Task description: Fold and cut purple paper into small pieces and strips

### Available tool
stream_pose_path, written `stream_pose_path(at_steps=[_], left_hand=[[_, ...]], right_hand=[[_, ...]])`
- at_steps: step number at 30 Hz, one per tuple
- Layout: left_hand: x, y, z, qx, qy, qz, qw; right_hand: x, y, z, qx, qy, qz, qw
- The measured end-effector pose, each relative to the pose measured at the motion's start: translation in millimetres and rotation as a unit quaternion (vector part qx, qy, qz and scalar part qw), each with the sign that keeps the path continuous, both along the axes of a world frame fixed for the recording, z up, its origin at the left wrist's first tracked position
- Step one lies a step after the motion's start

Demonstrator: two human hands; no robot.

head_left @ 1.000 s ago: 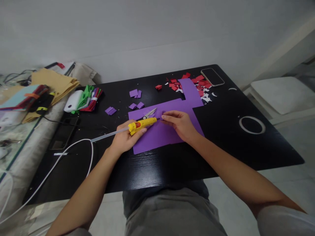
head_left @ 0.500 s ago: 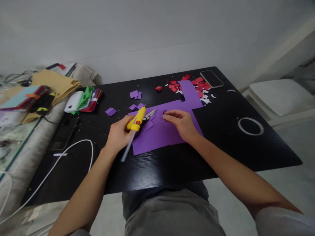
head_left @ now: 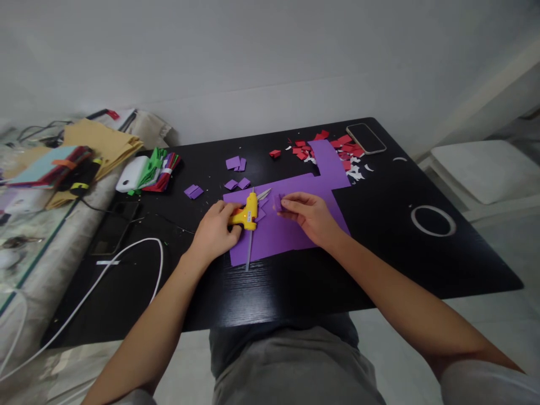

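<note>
My left hand (head_left: 217, 230) is wrapped round the handle of a yellow glue gun (head_left: 250, 211), low over the purple sheet (head_left: 291, 230). A clear glue stick (head_left: 248, 250) sticks out of its back end toward me. Between the thumb and fingers of my right hand (head_left: 310, 216) is a small folded purple paper piece (head_left: 277, 202), held above the sheet. Behind the glue gun the blades of a pair of scissors (head_left: 264, 194) show; their handles are hidden. Small purple squares (head_left: 261, 214) lie beside them on the sheet.
Purple squares (head_left: 194, 192) lie in small groups on the black table (head_left: 287, 292). At the back right are red paper pieces (head_left: 346, 149), a purple strip (head_left: 329, 163) and a phone (head_left: 366, 138). A tape ring (head_left: 433, 220) lies right; a white cable (head_left: 160, 264) curves left.
My left hand has turned the glue gun from slanted to nearly straight and lowered it. My right hand has turned the purple piece so that more of it shows.
</note>
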State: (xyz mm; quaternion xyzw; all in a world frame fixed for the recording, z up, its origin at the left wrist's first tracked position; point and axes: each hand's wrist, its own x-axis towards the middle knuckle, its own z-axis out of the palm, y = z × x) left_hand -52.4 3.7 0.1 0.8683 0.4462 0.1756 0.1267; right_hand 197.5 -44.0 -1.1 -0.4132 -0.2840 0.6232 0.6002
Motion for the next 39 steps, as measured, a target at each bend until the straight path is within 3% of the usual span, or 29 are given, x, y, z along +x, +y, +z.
stream_pose_path(at_steps=[5, 9, 13, 18, 28, 36, 39], left_hand=[[1.1, -3.8, 2.5, 0.067, 0.001, 0.042, 0.997], [4.7, -11.6, 12.3, 0.107, -0.107, 0.041, 0.988], [14.8, -23.0, 16.5, 0.041, -0.188, -0.012, 0.981], [28.0, -30.2, 6.7, -0.039, -0.226, -0.079, 0.970], [33.6, -28.6, 0.3, -0.147, -0.306, 0.000, 0.941], [25.7, -27.9, 7.1, -0.098, -0.271, -0.027, 0.957], [23.7, -27.2, 8.3, -0.116, -0.272, -0.035, 0.955]], right_hand=[[-4.5, -4.4, -0.6, 0.004, -0.042, 0.005, 0.999], [-11.5, -10.9, -3.6, 0.036, -0.125, 0.011, 0.991], [-19.4, -17.4, -8.8, 0.075, -0.177, 0.017, 0.981], [-25.8, -22.7, -12.9, 0.093, -0.213, 0.011, 0.973], [-24.5, -19.7, -10.6, 0.042, -0.182, 0.076, 0.979], [-24.2, -19.2, -8.3, 0.044, -0.159, 0.059, 0.984], [-22.0, -18.2, -7.0, 0.042, -0.156, 0.057, 0.985]])
